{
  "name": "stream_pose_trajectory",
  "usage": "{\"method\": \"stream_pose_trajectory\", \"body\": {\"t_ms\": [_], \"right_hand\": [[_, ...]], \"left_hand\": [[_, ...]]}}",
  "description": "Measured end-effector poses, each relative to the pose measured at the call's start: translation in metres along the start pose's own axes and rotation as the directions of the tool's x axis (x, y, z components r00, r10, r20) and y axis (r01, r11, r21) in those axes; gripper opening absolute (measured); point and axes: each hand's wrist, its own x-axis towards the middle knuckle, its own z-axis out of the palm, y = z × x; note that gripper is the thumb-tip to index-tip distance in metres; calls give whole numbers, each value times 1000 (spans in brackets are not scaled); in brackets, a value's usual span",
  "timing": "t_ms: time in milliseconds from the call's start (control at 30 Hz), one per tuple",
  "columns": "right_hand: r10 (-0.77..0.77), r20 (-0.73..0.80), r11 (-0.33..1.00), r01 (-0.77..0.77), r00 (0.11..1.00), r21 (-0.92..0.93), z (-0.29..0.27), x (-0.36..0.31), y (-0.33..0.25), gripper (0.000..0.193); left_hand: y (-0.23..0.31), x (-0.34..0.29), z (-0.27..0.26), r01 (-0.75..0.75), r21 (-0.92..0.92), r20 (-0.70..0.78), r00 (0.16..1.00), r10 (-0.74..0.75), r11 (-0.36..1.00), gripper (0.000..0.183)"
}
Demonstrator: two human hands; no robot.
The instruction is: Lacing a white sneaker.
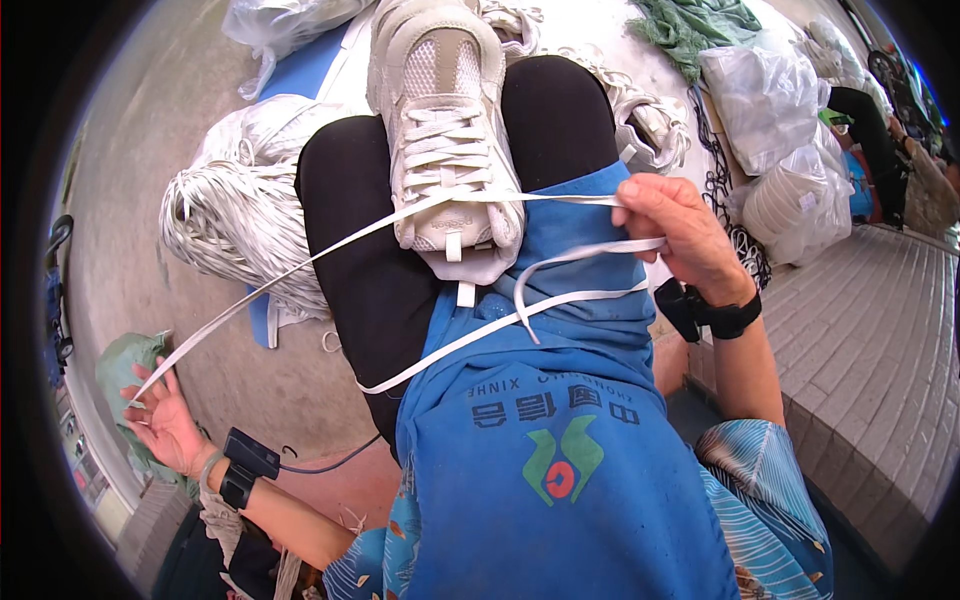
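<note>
A pale beige sneaker (pixel 455 150) rests between my black-trousered knees, its heel away from me hidden beyond the upper edge and its laces crisscrossed over the tongue. A white shoelace (pixel 340 240) crosses at the sneaker's near eyelets and runs taut to both sides. Far out at the lower left, my left hand (pixel 165 425) has the lace's long end across its fingers, which look loosely spread. Just right of the sneaker, my right hand (pixel 675 225) pinches the other part between thumb and fingers. From that hand a loose lace end (pixel 525 290) curls down over my blue apron (pixel 560 420).
A bundle of white laces (pixel 240 220) lies left of my knee. More sneakers (pixel 650 125) lie beyond my right knee, beside clear plastic bags (pixel 760 110) and a green cloth (pixel 695 30). A white strap (pixel 500 325) crosses my lap. A slatted surface (pixel 850 330) is at right.
</note>
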Motion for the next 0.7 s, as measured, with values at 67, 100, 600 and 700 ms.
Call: {"method": "stream_pose_trajectory", "body": {"t_ms": [67,100,600,700], "right_hand": [[-44,-85,993,34,995,-112,-5,3,0,32],[-98,-177,950,39,979,-310,-5,3,1,28],[-427,364,318,515,827,-796,42,-14,4,19],[-401,394,221,505,827,-834,43,-10,9,13]], "left_hand": [[-10,4,14,154,-35,200,969,-144,987,20],[-19,4,25,237,-28,252,942,-222,971,24],[-237,-126,177,-445,883,439,674,-595,147,22],[-241,-124,177,-390,912,383,698,-605,127,18]]}}
